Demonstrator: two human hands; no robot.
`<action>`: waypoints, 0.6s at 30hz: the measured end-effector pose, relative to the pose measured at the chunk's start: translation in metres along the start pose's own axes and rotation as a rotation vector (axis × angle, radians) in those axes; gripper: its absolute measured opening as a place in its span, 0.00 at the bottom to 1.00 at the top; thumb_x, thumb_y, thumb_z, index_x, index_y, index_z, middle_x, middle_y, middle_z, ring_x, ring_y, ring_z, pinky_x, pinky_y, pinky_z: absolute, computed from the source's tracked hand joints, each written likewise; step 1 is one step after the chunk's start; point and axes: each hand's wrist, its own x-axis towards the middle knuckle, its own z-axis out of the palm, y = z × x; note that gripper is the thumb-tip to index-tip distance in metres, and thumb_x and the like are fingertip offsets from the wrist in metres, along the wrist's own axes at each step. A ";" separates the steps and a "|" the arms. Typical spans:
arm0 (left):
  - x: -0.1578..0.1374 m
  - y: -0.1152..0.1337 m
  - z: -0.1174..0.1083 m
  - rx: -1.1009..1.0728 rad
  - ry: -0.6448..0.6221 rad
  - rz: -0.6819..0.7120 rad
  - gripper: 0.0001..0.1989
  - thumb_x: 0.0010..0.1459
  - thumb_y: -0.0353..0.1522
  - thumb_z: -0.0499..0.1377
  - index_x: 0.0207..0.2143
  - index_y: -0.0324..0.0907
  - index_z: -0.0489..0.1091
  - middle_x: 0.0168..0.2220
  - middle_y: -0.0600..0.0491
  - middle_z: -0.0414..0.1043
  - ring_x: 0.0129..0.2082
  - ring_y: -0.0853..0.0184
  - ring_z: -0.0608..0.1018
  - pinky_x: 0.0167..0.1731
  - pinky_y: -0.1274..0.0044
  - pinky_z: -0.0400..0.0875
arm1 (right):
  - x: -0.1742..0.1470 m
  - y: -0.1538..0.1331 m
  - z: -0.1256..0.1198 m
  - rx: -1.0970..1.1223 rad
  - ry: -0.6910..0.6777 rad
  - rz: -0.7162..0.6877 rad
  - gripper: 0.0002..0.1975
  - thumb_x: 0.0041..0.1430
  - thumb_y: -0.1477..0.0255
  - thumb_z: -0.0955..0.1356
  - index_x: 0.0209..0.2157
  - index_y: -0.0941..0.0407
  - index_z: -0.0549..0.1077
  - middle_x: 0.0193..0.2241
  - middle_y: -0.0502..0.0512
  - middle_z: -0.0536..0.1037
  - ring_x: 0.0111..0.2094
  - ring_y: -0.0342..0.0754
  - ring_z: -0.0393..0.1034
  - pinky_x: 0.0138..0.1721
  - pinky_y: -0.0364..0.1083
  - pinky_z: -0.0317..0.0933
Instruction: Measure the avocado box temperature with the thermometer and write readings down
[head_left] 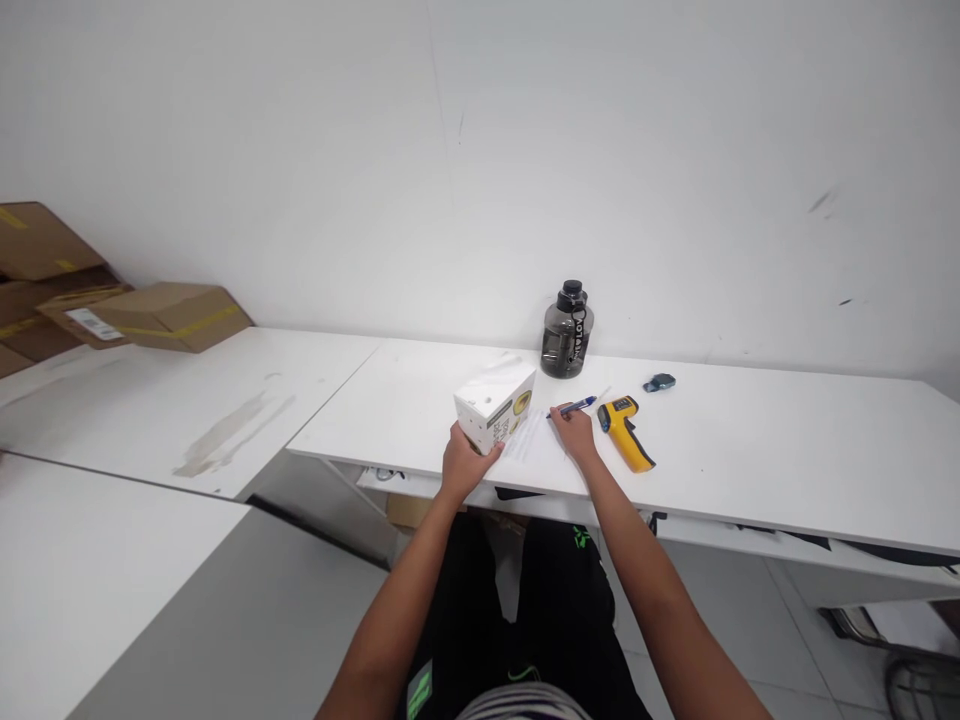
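Note:
My left hand (466,462) grips the near lower corner of a white printed carton (491,395), which is tilted over the white table. Yellow-green round pictures and dark lettering show on the carton's right side. My right hand (573,432) is closed around a blue pen (576,406), its tip pointing down to the left. Under that hand lies a white sheet of paper (529,438) with faint print, partly hidden by the carton and the hand. Just right of my right hand lies a yellow and black infrared thermometer gun (630,435).
A dark translucent water jug (568,335) stands by the wall behind the pen. A small dark blue object (660,382) lies at the back right. Brown cardboard boxes (180,312) are piled at the far left. The white table's front edge (712,510) runs before my legs.

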 end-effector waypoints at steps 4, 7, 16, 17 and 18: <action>0.000 0.001 0.000 0.003 0.007 0.008 0.36 0.49 0.46 0.68 0.54 0.45 0.56 0.53 0.41 0.75 0.54 0.50 0.78 0.45 0.64 0.75 | 0.001 0.002 0.001 -0.076 -0.007 -0.023 0.15 0.57 0.58 0.65 0.26 0.54 0.76 0.26 0.57 0.81 0.34 0.56 0.76 0.39 0.49 0.65; 0.000 0.001 0.000 0.003 0.012 0.021 0.35 0.50 0.47 0.68 0.54 0.45 0.56 0.52 0.40 0.75 0.53 0.50 0.79 0.45 0.64 0.75 | 0.001 0.004 0.002 -0.093 -0.020 -0.021 0.15 0.57 0.59 0.64 0.26 0.53 0.75 0.25 0.57 0.80 0.33 0.56 0.76 0.38 0.49 0.64; 0.001 0.000 0.000 0.008 0.014 0.024 0.36 0.49 0.47 0.68 0.54 0.44 0.56 0.53 0.40 0.74 0.53 0.51 0.79 0.46 0.64 0.75 | 0.002 0.003 0.001 -0.098 0.004 -0.013 0.14 0.56 0.59 0.64 0.25 0.53 0.74 0.25 0.57 0.80 0.34 0.56 0.76 0.39 0.49 0.65; 0.001 0.000 0.000 0.009 0.012 0.024 0.36 0.49 0.47 0.68 0.54 0.44 0.56 0.53 0.40 0.74 0.53 0.50 0.79 0.46 0.63 0.75 | 0.002 0.003 0.001 -0.098 0.007 -0.013 0.14 0.56 0.59 0.64 0.25 0.53 0.74 0.25 0.57 0.80 0.33 0.56 0.76 0.39 0.49 0.65; 0.001 0.000 0.000 0.009 0.010 0.022 0.36 0.49 0.47 0.68 0.54 0.45 0.56 0.54 0.40 0.74 0.54 0.50 0.78 0.46 0.63 0.75 | 0.002 0.003 0.001 -0.096 0.003 -0.015 0.14 0.56 0.60 0.65 0.25 0.53 0.74 0.25 0.57 0.80 0.33 0.56 0.76 0.39 0.49 0.65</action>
